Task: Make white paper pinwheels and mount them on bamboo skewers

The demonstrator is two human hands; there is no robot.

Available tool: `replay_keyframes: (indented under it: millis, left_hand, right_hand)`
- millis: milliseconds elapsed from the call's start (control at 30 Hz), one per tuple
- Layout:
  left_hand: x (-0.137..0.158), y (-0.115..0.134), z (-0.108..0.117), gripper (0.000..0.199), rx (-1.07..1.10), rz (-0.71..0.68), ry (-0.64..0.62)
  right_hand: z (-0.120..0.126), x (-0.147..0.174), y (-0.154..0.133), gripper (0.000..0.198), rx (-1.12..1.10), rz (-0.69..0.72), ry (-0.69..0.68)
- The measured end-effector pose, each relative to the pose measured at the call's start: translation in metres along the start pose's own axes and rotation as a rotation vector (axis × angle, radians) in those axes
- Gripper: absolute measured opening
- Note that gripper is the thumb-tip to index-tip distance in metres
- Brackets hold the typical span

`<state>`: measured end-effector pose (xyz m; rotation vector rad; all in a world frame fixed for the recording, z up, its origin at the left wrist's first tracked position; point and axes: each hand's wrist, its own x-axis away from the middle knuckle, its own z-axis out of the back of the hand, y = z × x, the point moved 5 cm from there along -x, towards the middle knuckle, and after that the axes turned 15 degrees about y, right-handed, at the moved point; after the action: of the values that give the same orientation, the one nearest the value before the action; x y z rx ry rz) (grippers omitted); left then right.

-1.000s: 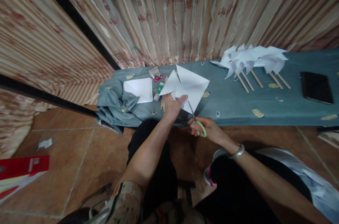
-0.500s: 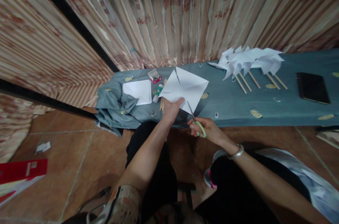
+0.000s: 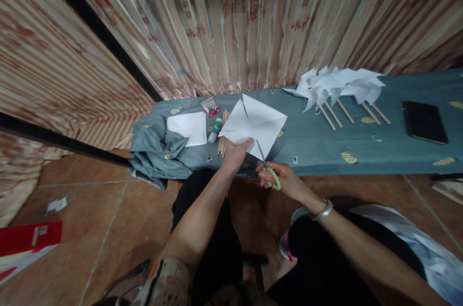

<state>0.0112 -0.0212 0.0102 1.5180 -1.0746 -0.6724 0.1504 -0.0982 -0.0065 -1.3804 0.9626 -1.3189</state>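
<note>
My left hand (image 3: 236,153) pinches the near left part of a white square of paper (image 3: 265,120), its thumb lying on top. A slit runs inward from the paper's far corner. My right hand (image 3: 280,178) grips green-handled scissors (image 3: 275,179), whose blades lie at the paper's near corner and point toward its middle. Beside the paper on the left are several thin wooden sticks (image 3: 222,147), partly covered by it, and a glue stick (image 3: 215,130) with a green label. A small red and white box (image 3: 210,107) of shiny metal pins stands open behind them.
A stack of white paper (image 3: 193,127) lies at the left, partly under bunched cloth. Several white paper pinwheels (image 3: 340,83) on sticks and a black phone (image 3: 425,122) lie to the right on the blue-green tablecloth (image 3: 318,149). Patterned curtains (image 3: 246,21) hang behind.
The view has shifted slightly. My left hand still holds the paper, and the scissors stay at its near corner with little visible movement.
</note>
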Motion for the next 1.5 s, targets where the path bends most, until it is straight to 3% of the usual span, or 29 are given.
replay_keyframes:
  millis: [233, 433, 867, 1100, 1500]
  left_hand:
    - [-0.001, -0.001, 0.001, 0.052, -0.02, -0.011, 0.013]
    - [0.002, -0.002, -0.002, 0.052, -0.014, -0.012, -0.05]
    - [0.002, 0.0, -0.001, 0.054, -0.006, -0.015, 0.003]
    - [0.008, 0.001, -0.005, 0.046, 0.003, 0.02, -0.057]
    - [0.009, 0.001, -0.005, 0.044, -0.014, 0.018, -0.052]
  right_hand:
    - [-0.001, -0.001, 0.001, 0.04, -0.024, -0.014, 0.01]
    - [0.003, -0.001, 0.002, 0.039, -0.018, -0.028, 0.013]
    - [0.001, -0.003, 0.003, 0.047, -0.07, -0.051, 0.06]
    - [0.004, -0.004, 0.002, 0.046, -0.048, -0.039, 0.06]
    - [0.003, -0.006, -0.001, 0.048, -0.06, -0.064, 0.089]
